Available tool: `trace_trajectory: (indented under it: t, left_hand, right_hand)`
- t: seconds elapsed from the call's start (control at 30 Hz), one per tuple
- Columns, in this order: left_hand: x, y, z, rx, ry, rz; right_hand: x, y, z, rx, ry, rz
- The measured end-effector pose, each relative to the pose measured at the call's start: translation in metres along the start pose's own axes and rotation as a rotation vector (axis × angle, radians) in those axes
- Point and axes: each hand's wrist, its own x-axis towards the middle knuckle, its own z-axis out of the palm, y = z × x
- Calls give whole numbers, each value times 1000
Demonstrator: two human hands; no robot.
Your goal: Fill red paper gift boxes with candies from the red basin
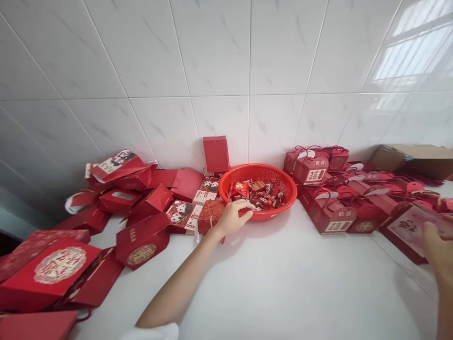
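Note:
A round red plastic basket (292, 198) stands near the wall, with red-wrapped candies (260, 191) inside. My left hand (235, 216) reaches over the basket's near left rim, thumb and fingers a little apart, and nothing shows between them. Just left of it lies a small red patterned box with a gold cord (208, 215). At the right edge, my right hand (437, 245) is at a larger red box with a pale pink panel (406, 226), fingers spread against its right side. Whether it grips the box is hard to tell.
Many red boxes (141, 241) are piled on the left of the white table (276, 283). Closed red boxes with cord handles (331, 217) are stacked at right. A brown cardboard box (421, 158) sits behind them, against the tiled wall (219, 56).

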Motion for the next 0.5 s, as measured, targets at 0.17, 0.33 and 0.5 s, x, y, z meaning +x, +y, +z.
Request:
trace_trajectory:
  t: [0.17,0.33,0.5]
  left_hand:
    - [-2,3,-13,-47,-50,-22]
    - [-16,11,-65,76,27,-43]
    - [-55,12,-145,335,229,-311]
  right_hand:
    - [-43,-83,-9,369,-225,-14]
    - [-93,-132,4,743,-535,-363]
    - [-130,-148,22,824,-780,-444]
